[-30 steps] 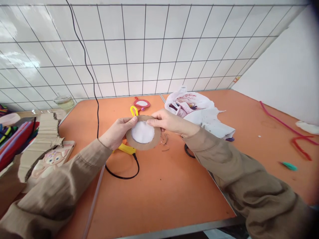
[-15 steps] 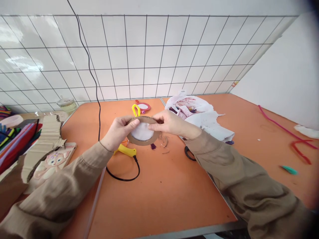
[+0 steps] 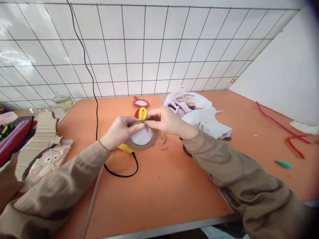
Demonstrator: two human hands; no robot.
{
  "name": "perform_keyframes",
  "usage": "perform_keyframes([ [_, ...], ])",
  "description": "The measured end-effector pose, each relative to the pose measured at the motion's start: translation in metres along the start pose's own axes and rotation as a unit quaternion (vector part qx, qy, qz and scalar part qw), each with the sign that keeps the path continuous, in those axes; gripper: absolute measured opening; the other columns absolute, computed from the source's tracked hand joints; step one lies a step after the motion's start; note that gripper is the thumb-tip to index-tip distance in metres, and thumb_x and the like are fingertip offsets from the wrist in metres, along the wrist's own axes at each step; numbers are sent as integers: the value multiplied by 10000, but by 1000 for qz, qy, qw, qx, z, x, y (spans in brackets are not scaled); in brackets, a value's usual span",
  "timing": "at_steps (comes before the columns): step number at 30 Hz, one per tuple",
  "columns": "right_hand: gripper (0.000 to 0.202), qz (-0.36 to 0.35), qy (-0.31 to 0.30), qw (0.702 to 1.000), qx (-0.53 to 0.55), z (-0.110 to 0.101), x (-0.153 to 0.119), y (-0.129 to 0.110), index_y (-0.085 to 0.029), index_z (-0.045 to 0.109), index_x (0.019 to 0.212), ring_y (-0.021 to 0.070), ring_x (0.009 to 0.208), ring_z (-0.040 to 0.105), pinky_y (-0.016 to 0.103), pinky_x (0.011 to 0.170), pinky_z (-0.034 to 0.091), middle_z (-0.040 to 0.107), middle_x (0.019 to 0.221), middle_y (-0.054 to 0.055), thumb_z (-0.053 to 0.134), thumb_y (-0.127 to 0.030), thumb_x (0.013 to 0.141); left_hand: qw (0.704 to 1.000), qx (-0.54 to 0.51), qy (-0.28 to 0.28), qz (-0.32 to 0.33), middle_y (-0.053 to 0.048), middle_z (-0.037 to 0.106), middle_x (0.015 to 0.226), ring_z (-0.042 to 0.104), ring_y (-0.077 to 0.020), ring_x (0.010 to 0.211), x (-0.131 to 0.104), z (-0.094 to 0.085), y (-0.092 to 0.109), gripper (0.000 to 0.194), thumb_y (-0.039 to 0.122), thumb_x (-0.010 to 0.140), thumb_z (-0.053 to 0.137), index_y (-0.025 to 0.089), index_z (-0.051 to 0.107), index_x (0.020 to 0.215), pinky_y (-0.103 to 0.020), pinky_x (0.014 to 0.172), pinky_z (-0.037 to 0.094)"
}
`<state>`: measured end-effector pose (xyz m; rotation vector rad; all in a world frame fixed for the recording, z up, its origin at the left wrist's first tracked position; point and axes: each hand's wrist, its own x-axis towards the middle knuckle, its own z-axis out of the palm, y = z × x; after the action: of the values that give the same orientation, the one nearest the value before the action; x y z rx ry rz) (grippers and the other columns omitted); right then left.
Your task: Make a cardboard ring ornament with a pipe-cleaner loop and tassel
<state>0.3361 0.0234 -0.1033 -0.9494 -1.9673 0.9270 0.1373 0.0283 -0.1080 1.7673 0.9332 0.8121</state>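
Observation:
Above the table I hold a round cardboard disc with a white centre, its face tilted toward me. A fuzzy yellow loop stands up at its top edge. My left hand pinches the upper left rim, thumb in front. The thumb and fingers of my right hand close on the top rim, beside the loop. Partly hidden under the disc lies a yellow corded tool, probably a glue gun. Behind them rests a red disc with a white oval centre.
A white plastic bag and cloth lie back right. Red pipe cleaners and a green tuft sit at far right. Torn cardboard, a cartoon-printed case and a glass jar are left. A black cable hangs down.
My right hand has shifted from the disc's right side up to the top rim beside the yellow loop. My left thumb has slid toward the top centre. The disc's face is more exposed.

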Motion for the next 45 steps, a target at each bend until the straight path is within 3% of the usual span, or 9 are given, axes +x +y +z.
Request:
perform_keyframes([
  [4,183,10,63,998,21,0,0,-1,-163,654,724,150,683,581,293,617,451,634,709,18,670,-333,790,999,-46,9,-10,-24,606,690,517,-135,638,-1,1,-1,436,567,771,689,132,676,769,-253,563,383],
  [9,275,44,58,997,16,1,-1,-1,-166,593,652,110,595,484,263,535,350,544,627,-10,688,-387,786,998,-53,-2,-24,-18,618,691,528,-132,622,-3,8,-5,442,574,753,716,137,684,816,-250,551,407],
  [13,327,64,112,992,-1,3,-3,-7,-177,535,605,87,539,389,269,504,271,440,563,-33,648,-384,832,990,-134,2,-35,-61,699,842,610,-166,725,-3,12,-9,497,554,754,735,136,704,1021,-272,618,464],
  [19,297,93,79,991,46,6,-3,-5,-173,568,644,108,592,453,269,530,312,489,615,-16,691,-400,790,989,-145,9,-33,-71,715,865,632,-183,786,-1,13,-12,457,522,760,748,130,717,992,-279,668,473],
  [23,309,100,136,983,66,6,-1,-1,-172,560,622,105,610,467,256,543,353,511,636,-11,700,-386,795,981,-192,12,-26,-50,686,751,602,-160,678,1,14,-13,500,594,795,675,130,726,976,-268,592,450],
  [28,323,134,78,979,129,5,0,0,-172,597,632,124,623,520,262,562,408,563,636,11,674,-418,827,982,-181,31,-41,-28,641,676,535,-124,564,2,14,-15,511,596,782,687,130,726,986,-244,500,402],
  [36,335,145,98,970,167,4,1,5,-179,597,651,133,642,544,260,556,422,585,665,17,743,-459,764,975,-206,47,-62,14,534,613,410,-75,433,2,14,-19,474,583,836,645,138,685,997,-218,374,311],
  [41,272,139,104,977,123,2,1,1,-181,553,637,96,529,446,244,472,318,483,576,-29,752,-319,762,971,-215,104,-13,-9,563,666,487,-102,520,2,13,-12,431,569,829,668,154,680,946,-227,438,410],
  [45,275,108,119,974,159,1,1,-3,-177,567,647,106,583,489,255,523,373,511,621,-23,762,-336,757,972,-220,81,-4,-27,597,719,524,-123,578,2,12,-10,424,561,812,690,166,689,966,-234,459,428],
])
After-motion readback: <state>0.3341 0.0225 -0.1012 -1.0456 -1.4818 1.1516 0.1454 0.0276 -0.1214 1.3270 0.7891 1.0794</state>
